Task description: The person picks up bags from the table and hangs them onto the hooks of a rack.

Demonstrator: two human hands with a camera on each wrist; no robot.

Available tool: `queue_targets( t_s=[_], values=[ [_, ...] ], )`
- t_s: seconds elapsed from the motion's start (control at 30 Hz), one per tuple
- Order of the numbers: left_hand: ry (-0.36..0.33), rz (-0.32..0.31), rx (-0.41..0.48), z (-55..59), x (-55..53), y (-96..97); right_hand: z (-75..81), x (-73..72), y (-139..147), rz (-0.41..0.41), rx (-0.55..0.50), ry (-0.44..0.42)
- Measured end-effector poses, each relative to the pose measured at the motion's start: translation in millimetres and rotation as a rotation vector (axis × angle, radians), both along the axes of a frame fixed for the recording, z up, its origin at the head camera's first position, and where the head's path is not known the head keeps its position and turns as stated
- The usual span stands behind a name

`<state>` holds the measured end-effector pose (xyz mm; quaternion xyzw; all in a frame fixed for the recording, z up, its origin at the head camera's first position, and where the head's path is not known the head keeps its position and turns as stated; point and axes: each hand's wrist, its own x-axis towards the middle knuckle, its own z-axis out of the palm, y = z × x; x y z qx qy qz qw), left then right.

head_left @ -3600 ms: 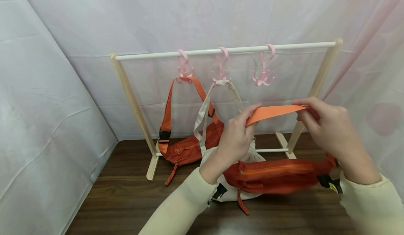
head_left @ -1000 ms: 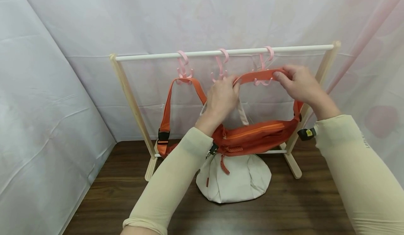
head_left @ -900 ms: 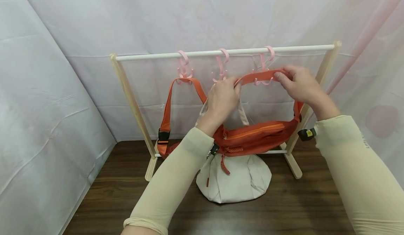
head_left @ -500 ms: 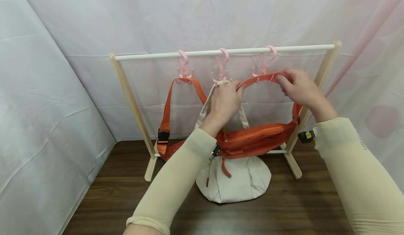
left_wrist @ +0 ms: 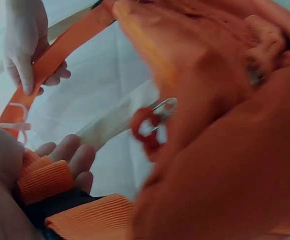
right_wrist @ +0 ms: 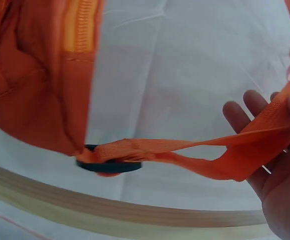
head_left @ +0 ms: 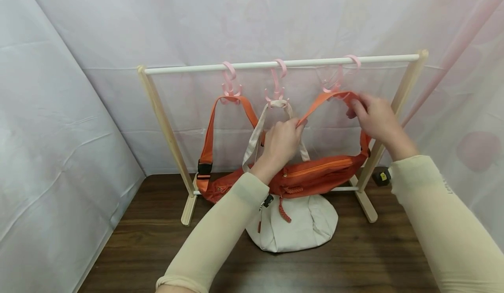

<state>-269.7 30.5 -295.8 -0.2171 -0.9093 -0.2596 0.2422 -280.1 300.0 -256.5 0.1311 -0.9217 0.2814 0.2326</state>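
My left hand [head_left: 280, 143] grips one side of the orange strap [head_left: 313, 105] of a rust-orange waist bag [head_left: 320, 174]. Farther right, my right hand [head_left: 376, 116] pinches the same strap between thumb and fingers. Between the hands the strap arches over the rightmost pink hook [head_left: 357, 61], whose lower prongs it partly covers. The bag's pouch hangs below in front of a cream bag [head_left: 299, 227]. In the left wrist view, my left fingers [left_wrist: 82, 162] curl about the webbing by a dark buckle. The right wrist view shows doubled strap [right_wrist: 224, 160] lying in my right hand.
A wooden rack with a white bar [head_left: 177, 70] stands on the dark table [head_left: 138, 240]. A second orange waist bag [head_left: 206, 146] hangs from the left pink hook [head_left: 229, 72]. The cream bag's handles loop on the middle hook [head_left: 281, 68]. Pale cloth [head_left: 252, 22] hangs behind.
The waist bag has risen from in front of the rack, and its strap has reached the right hook. Lately my left hand dropped slightly, and that hook shifted right along the bar.
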Motion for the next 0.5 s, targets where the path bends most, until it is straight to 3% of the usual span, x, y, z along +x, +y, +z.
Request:
queue_targets(
  t_s=[0.33, 0.5],
  values=[
    [0.218, -0.054, 0.068, -39.1, 4.4, -8.2, -23.4, 5.1, -2, -0.040, -0.031, 0.003],
    [0.256, -0.034, 0.112, -53.7, 6.8, -11.7, -38.7, 6.7, -2, -0.060, -0.043, 0.038]
  ],
)
